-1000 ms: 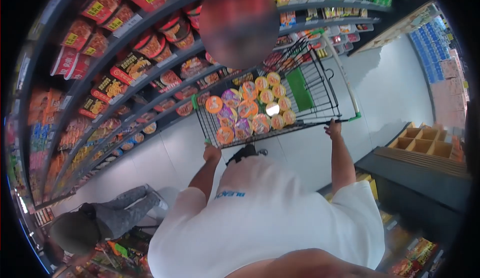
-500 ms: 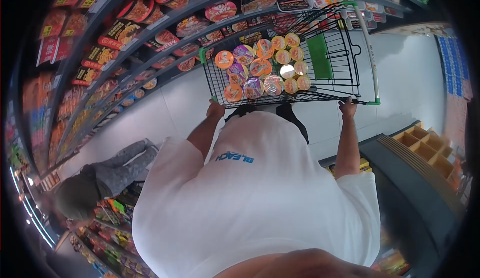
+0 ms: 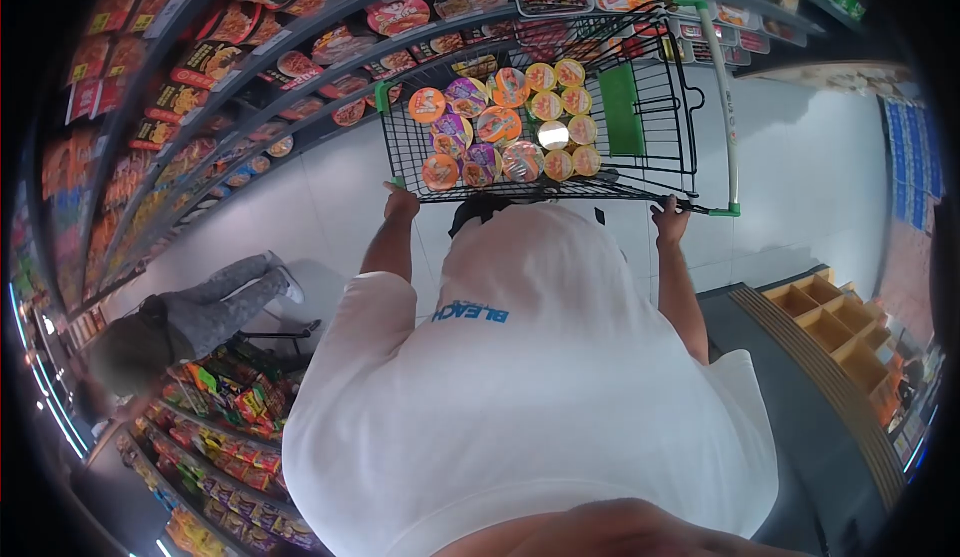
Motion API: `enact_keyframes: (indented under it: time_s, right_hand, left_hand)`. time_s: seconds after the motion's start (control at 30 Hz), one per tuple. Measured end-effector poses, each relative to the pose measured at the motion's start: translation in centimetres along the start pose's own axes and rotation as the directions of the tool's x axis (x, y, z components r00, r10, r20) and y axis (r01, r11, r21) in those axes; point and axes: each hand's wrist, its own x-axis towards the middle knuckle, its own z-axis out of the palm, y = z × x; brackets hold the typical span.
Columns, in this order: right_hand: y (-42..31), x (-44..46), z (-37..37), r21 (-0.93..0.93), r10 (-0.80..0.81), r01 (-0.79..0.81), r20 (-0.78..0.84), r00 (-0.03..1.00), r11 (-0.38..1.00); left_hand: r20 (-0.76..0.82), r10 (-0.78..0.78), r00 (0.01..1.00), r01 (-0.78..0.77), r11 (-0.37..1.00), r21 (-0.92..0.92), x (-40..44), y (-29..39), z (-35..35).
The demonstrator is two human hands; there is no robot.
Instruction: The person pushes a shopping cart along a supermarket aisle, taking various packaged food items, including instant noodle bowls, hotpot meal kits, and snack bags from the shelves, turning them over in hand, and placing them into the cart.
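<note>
A black wire shopping cart (image 3: 660, 137) with green corners stands sideways in front of me. Rows of round instant noodle cups lie in it: orange cups (image 3: 427, 105), purple cups (image 3: 451, 135) and smaller yellow cups (image 3: 545, 106). My left hand (image 3: 402, 202) is closed around the near corner of the cart at its left end. Toward the handle end, my right hand (image 3: 670, 221) grips the near side rail, fingers partly hidden by it. The cart's handle (image 3: 722, 107) runs along the right, apart from my right hand.
Shelves of packaged noodles (image 3: 400, 15) curve along the far side, close to the cart. Another person (image 3: 150, 342) bends by a snack shelf (image 3: 230, 457) at lower left. A wooden divided rack (image 3: 835, 332) stands on the right beside a dark counter (image 3: 790, 377). Pale floor tiles (image 3: 790, 147) surround the cart.
The cart and both hands appear shifted slightly left in view, and the shelves have shifted too. Both hands stay on the cart. The other person's legs have moved a little.
</note>
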Motion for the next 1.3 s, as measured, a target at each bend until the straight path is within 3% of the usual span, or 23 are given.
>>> enact_keyframes:
  time_s: [0.13,0.2,0.23,0.27,0.3,0.33,0.37,0.4,0.43,0.5,0.63,0.7,0.77,0.83,0.9,0.93,0.97,1.03,1.07,1.2,1.3]
  right_hand:
    - [-3.1,-0.1,-2.5,-0.060,0.099,-0.093,0.116,0.988,0.994]
    - [-6.7,0.7,-5.2,-0.532,0.407,-0.180,0.346,0.845,0.827]
    - [-10.2,-0.5,-5.3,-0.688,0.417,-0.081,0.338,0.843,0.722]
    - [-11.6,0.8,-5.9,-0.796,0.364,0.056,0.337,0.869,0.603]
    - [-10.4,4.4,-8.6,-0.674,0.050,0.351,0.500,0.865,0.650]
    - [-10.7,8.0,-10.1,-0.719,-0.239,0.667,0.625,0.743,0.194]
    - [-15.3,5.2,-7.9,-0.846,-0.366,0.520,0.451,0.814,0.115]
    - [-17.3,6.1,-6.9,-0.881,-0.466,0.459,0.362,0.807,0.111]
    - [-18.0,7.1,-6.4,-0.839,-0.633,0.490,0.248,0.733,0.238]
    - [-20.4,6.3,-3.5,-0.944,-0.668,0.314,0.170,0.725,0.100]
    - [-16.3,15.0,-2.4,-0.863,-0.563,0.453,0.264,0.783,0.225]
    - [-17.3,13.9,-1.3,-0.907,-0.462,0.337,0.192,0.866,0.254]
    - [-17.6,12.5,-0.8,-0.916,-0.442,0.327,0.200,0.875,0.232]
    - [-17.8,12.4,-1.1,-0.930,-0.463,0.328,0.220,0.859,0.168]
    - [-17.5,12.4,-1.1,-0.934,-0.489,0.324,0.214,0.845,0.152]
    - [-17.8,11.7,-0.8,-0.942,-0.498,0.307,0.202,0.843,0.139]
    - [-17.6,11.8,-0.6,-0.951,-0.493,0.278,0.177,0.852,0.139]
    - [-18.3,10.9,0.0,-0.960,-0.449,0.224,0.128,0.884,0.168]
    - [-18.6,10.3,0.3,-0.962,-0.421,0.202,0.109,0.901,0.184]
    - [-17.3,9.5,1.2,-0.962,-0.548,0.190,0.053,0.835,0.196]
    - [-16.5,6.8,3.6,-0.948,-0.645,0.208,0.003,0.764,0.242]
  left_hand:
    - [-0.010,-0.100,0.995,0.099,0.995,-0.032,-0.5,1.1,0.4]
    - [-0.005,-0.127,0.992,0.127,0.991,-0.037,-1.2,1.8,0.3]
    - [0.006,-0.155,0.988,0.155,0.987,-0.039,-1.7,2.1,0.4]
    - [0.012,-0.157,0.988,0.157,0.987,-0.041,-2.0,2.4,0.8]
    - [0.000,-0.170,0.985,0.170,0.985,-0.036,-2.4,2.5,1.1]
    - [-0.011,-0.184,0.983,0.183,0.983,-0.030,-2.8,2.5,1.4]
    - [-0.007,-0.186,0.983,0.186,0.982,-0.029,-2.6,2.1,2.0]
    - [-0.010,-0.188,0.982,0.187,0.981,-0.056,-2.2,1.7,2.7]
    - [-0.013,-0.190,0.982,0.189,0.979,-0.082,-2.0,1.4,3.3]
    - [-0.025,-0.189,0.982,0.186,0.978,-0.094,-3.3,1.4,3.2]
    - [-0.030,-0.196,0.980,0.190,0.972,-0.139,-4.0,0.8,3.7]
    - [-0.039,-0.161,0.986,0.153,0.976,-0.158,-3.9,0.0,4.7]
    - [-0.054,-0.121,0.991,0.109,0.976,-0.187,-3.3,-1.6,5.7]
    - [-0.053,0.044,0.998,-0.051,0.987,-0.152,-2.2,-2.6,6.6]
    - [-0.174,0.053,0.983,-0.075,0.990,-0.122,-1.7,-3.1,7.6]
    - [-0.158,0.107,0.982,-0.123,0.988,-0.091,-2.0,-3.2,7.1]
    - [-0.139,0.061,0.988,-0.080,0.988,-0.132,-2.0,-3.1,6.8]
    - [-0.144,0.184,0.972,-0.184,0.983,0.012,-1.6,-3.3,6.6]
    - [-0.160,0.164,0.973,-0.170,0.985,-0.025,-1.2,-3.4,6.6]
    - [-0.194,0.168,0.967,-0.181,0.982,-0.054,-0.4,-3.8,6.2]
    - [-0.148,0.243,0.959,-0.237,0.970,0.059,2.1,-4.9,6.6]
